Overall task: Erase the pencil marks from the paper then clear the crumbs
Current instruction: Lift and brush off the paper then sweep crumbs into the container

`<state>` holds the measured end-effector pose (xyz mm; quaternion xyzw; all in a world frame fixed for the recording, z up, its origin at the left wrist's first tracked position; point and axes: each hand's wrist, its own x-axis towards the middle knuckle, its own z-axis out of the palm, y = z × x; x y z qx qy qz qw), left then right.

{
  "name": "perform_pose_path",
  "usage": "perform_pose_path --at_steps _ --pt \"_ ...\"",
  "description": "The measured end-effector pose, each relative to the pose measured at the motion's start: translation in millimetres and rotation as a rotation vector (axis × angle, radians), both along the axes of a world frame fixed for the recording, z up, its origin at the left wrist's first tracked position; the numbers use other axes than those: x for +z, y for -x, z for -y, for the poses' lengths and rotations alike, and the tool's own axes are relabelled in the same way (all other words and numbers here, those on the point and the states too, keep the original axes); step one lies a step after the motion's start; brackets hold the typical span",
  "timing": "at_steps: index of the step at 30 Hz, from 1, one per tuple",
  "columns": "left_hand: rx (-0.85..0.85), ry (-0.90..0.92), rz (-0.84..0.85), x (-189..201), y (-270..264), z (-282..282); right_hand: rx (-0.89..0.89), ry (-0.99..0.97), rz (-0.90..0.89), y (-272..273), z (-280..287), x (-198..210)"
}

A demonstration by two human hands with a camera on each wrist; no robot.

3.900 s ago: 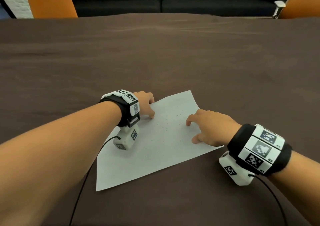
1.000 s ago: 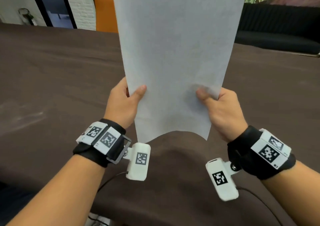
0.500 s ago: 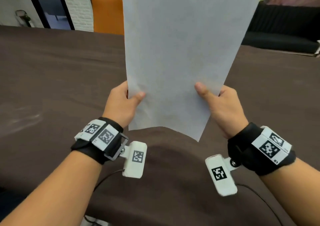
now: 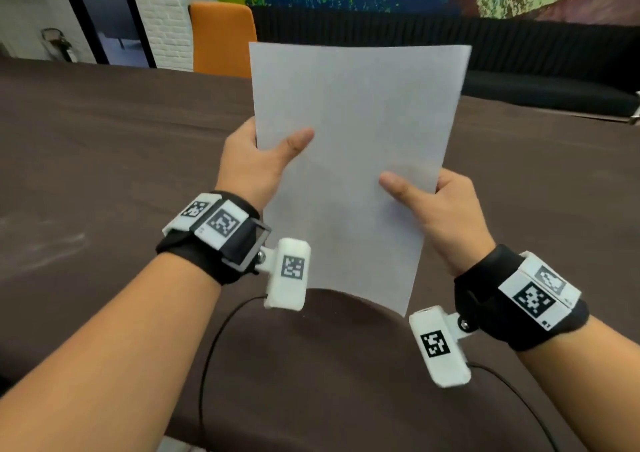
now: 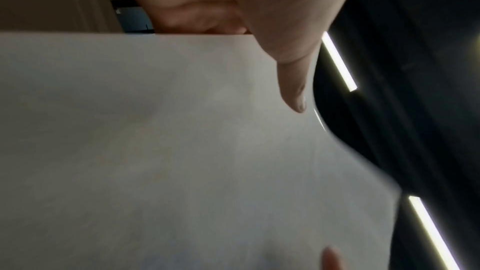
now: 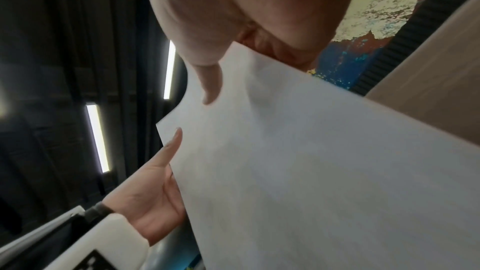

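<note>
A: Where is the paper [image 4: 349, 160] now?

B: It is in the air above the brown table [image 4: 104, 160], nearly upright, with its long axis running up and away from the person. It bows a little toward the camera.

A: And the hands?

B: Both pinch it. The left hand [image 4: 252, 164] holds the left edge, thumb on the near face, a bit higher and farther. The right hand [image 4: 446, 216] holds the right edge, lower and nearer, thumb also in front. The other fingers are hidden behind the sheet.

A: So the sheet lies between the hands?

B: Yes, and neither hand is free. I judge the crumbs must slide off the low near edge, so the tilt matters most.

A: Any container, or crumbs?

B: I see no container. The sheet looks clean; crumbs are too small to tell.
</note>
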<state>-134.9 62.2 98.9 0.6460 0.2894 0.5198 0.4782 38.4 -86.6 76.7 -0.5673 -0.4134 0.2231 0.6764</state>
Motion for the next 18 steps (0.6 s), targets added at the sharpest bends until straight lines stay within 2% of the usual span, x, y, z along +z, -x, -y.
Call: perform_pose_path --at_steps 3,7,9,11,14,16,18 --pt "0.011 0.041 0.015 -6.7 -5.8 0.6 -0.051 -0.02 -0.033 -1.3 -3.5 0.1" --pt "0.001 0.078 -0.129 -38.2 -5.1 5.1 -0.053 0.056 0.054 -3.7 -1.2 -14.6" --pt "0.026 0.071 -0.156 -40.1 -2.8 9.9 -0.056 0.06 0.046 -5.5 -0.1 -14.6" --pt "0.193 -0.081 -0.214 -28.5 -1.3 16.2 -0.064 0.039 0.037 -6.8 -0.5 -10.3" --pt "0.442 -0.565 -0.268 0.7 -1.2 36.1 -0.061 -0.001 0.05 -3.2 -2.3 -4.1" --pt "0.42 -0.853 -0.374 12.1 -9.9 47.0 -0.047 -0.012 0.054 0.9 -3.8 -3.6" --pt "0.275 -0.974 -0.545 11.0 -21.4 48.4 -0.033 -0.01 0.061 4.6 -4.4 -4.8"
